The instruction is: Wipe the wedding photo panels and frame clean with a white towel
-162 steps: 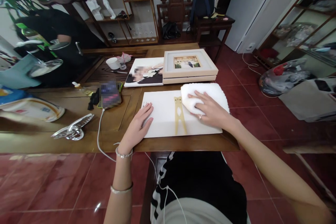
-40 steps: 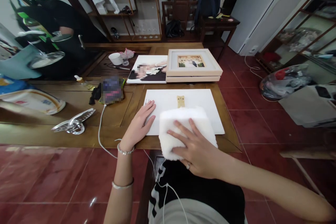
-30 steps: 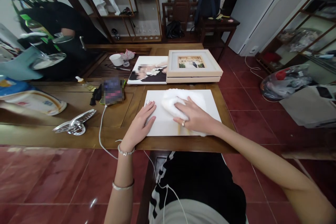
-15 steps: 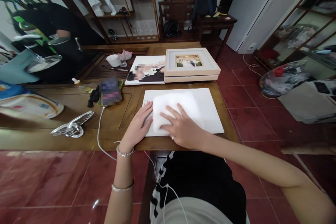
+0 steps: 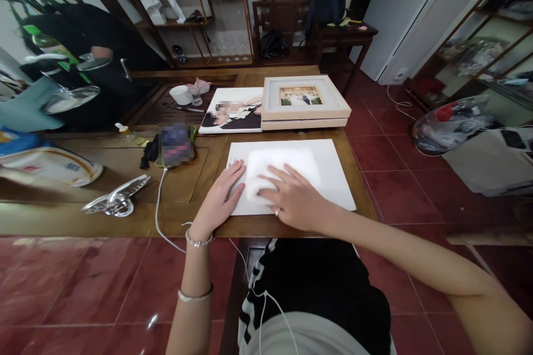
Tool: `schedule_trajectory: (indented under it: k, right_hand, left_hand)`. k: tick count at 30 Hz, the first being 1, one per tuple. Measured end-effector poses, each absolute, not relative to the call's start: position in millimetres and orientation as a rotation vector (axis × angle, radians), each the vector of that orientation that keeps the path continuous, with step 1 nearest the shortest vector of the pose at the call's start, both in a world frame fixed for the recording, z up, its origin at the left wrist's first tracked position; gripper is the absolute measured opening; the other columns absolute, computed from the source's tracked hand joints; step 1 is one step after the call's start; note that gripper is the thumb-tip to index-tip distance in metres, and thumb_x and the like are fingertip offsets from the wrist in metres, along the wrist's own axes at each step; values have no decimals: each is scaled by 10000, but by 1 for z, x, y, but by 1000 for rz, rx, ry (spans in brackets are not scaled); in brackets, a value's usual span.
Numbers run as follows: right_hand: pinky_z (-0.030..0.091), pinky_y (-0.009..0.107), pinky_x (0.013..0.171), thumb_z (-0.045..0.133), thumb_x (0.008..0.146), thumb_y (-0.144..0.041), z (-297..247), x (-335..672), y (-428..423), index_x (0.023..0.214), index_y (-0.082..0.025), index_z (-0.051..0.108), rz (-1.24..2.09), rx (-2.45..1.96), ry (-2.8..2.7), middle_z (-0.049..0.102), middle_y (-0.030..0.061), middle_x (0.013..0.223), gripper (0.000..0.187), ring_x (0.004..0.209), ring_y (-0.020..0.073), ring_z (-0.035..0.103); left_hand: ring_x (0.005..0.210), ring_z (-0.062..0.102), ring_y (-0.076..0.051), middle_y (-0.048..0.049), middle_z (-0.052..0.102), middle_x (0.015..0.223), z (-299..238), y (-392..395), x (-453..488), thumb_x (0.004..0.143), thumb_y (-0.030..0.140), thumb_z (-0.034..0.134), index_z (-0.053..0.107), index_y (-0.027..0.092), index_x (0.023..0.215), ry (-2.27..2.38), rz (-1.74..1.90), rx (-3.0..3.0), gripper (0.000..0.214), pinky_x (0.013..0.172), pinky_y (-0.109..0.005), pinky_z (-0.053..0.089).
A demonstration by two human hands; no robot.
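A flat white board (image 5: 335, 177) lies on the wooden table (image 5: 208, 188) in front of me. On top of it rests a soft white cloth (image 5: 266, 161), folded into a rounded square. My right hand (image 5: 287, 197) presses on this cloth, fingers spread and stretched out over its surface. At the board's left edge my left hand (image 5: 220, 191) lies flat, its fingers extended beside the cloth and holding nothing. The two hands are apart.
Behind the board are a photo print (image 5: 233, 111) and stacked picture frames (image 5: 306, 100). A shiny metal ornament (image 5: 117, 197), a pouch with a white cable (image 5: 177, 144) and a blue-and-white pack (image 5: 50, 161) lie leftward. A person's arm (image 5: 102, 52) shows beyond the table.
My right hand and the white cloth under it have shifted slightly to the right across the board. My left hand stays at the board's left edge.
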State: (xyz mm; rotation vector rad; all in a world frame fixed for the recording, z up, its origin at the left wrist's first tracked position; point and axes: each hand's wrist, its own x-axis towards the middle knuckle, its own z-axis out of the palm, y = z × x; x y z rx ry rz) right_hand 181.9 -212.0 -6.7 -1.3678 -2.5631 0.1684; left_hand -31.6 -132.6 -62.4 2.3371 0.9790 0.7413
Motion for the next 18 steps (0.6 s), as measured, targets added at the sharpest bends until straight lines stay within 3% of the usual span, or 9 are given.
schedule_trajectory:
  k: [9, 14, 18]
  right_hand:
    - [209, 655, 1071, 477, 870, -147, -17, 178, -168, 1259, -184, 565, 76, -1535, -2513, 465, 132, 1428, 401, 1364, 395, 294]
    - [172, 640, 1088, 510, 850, -143, -13, 171, -182, 1156, -194, 641, 97, -1186, -2698, 466, 116, 1429, 336, 1374, 383, 279]
    - [204, 613, 1085, 528, 845, -167, -8, 162, -205, 1080, -219, 675, 129, -845, -2838, 501, 95, 1398, 282, 1344, 347, 338]
  left_hand:
    - [1404, 310, -230, -38, 400, 1494, -53, -140, -32, 972, 349, 387, 418, 236, 1417, 937, 798, 2290, 461, 1176, -445, 232]
    - [1442, 202, -242, -10, 286, 1551, -42, -150, -29, 989, 396, 301, 327, 257, 1467, 865, 969, 2245, 498, 1187, -449, 180]
    - [1448, 178, -258, -18, 281, 1554, -43, -150, -28, 989, 473, 207, 360, 244, 1453, 819, 1019, 2267, 539, 1185, -484, 155]
